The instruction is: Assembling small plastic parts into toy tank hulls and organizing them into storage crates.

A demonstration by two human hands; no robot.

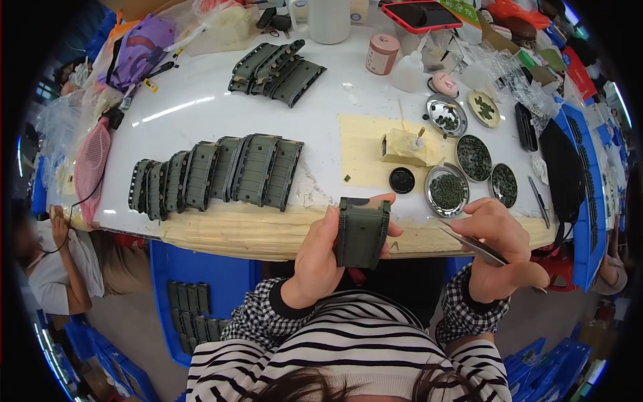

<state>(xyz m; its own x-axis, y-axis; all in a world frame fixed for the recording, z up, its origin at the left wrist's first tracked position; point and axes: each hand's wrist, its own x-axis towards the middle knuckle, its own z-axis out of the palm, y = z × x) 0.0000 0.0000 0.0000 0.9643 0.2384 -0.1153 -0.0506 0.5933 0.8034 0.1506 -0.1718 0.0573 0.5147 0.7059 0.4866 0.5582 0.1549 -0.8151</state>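
Observation:
My left hand (313, 260) grips a dark green, slightly curved plastic panel (362, 234) with ribbed side edges, held upright over the front edge of the table. Its thumb lies along the left edge, and fingertips show at the right. Close by on the right, my right hand (501, 249) holds metal tweezers (479, 248), tips toward the panel but apart from it. Whether a part sits between the tips is too small to tell. Just beyond the tweezers are round metal dishes of tiny green parts, the nearest dish (431, 205) among them.
A row of similar green panels (201, 177) stands at left, with another stack (274, 70) behind. A tape-covered block (404, 149) and a black round cap (402, 180) lie ahead. A blue tray (228, 268) with panels is below left. Bottles, a phone (422, 15) and bags crowd the back.

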